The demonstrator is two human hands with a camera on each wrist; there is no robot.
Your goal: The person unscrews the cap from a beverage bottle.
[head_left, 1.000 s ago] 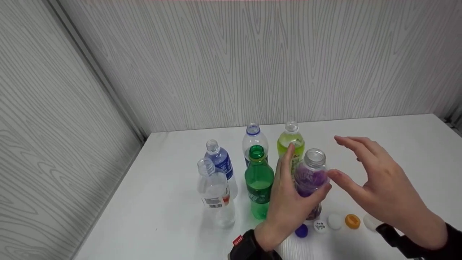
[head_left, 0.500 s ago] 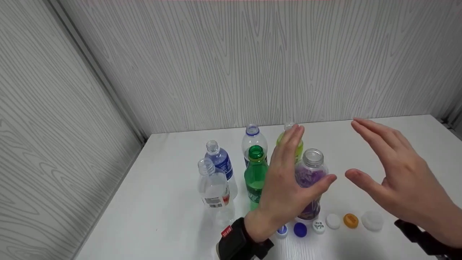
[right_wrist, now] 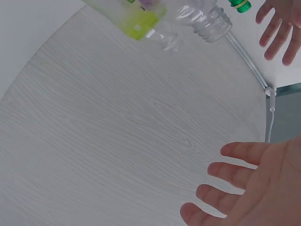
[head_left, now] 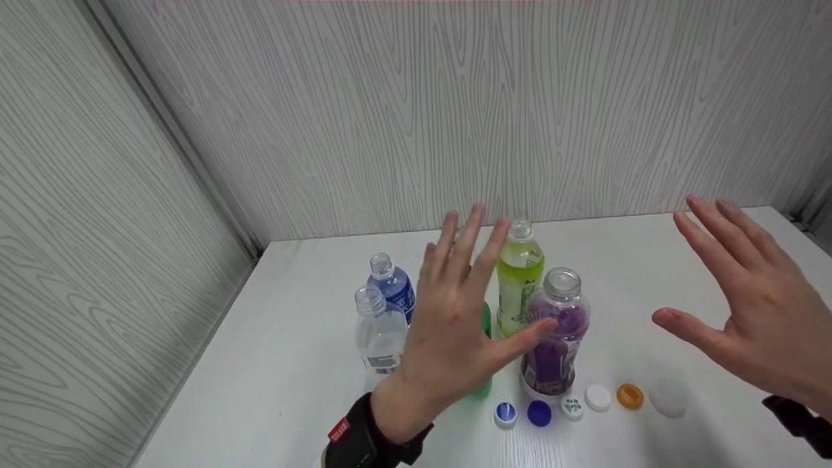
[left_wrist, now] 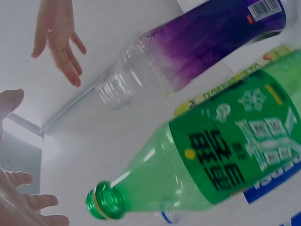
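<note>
My left hand (head_left: pixel 452 331) is raised above the bottles with its fingers spread, holding nothing. Behind it the green bottle (left_wrist: pixel 221 155) is mostly hidden in the head view, though the left wrist view shows it plainly. To that hand's right stands an uncapped purple-labelled bottle (head_left: pixel 551 351), with a yellow-green bottle (head_left: pixel 518 279) behind it. Out to the right, my right hand (head_left: pixel 757 305) hovers with straight, parted fingers and touches nothing. A clear bottle (head_left: pixel 380 335) and a blue-labelled bottle (head_left: pixel 393 286) stand to the left.
Along the front of the white table (head_left: pixel 247 390) lies a row of loose caps: blue-and-white (head_left: pixel 505 414), dark blue (head_left: pixel 539 413), printed white (head_left: pixel 572 407), plain white (head_left: pixel 597 397), orange (head_left: pixel 630 396) and a translucent one (head_left: pixel 667 398). A wood-grain panel (head_left: pixel 403 117) rises behind.
From beside the purple-labelled bottle, my left hand has moved left and its fingers have spread. My right hand has drawn away to the right. The bottles stand where they were.
</note>
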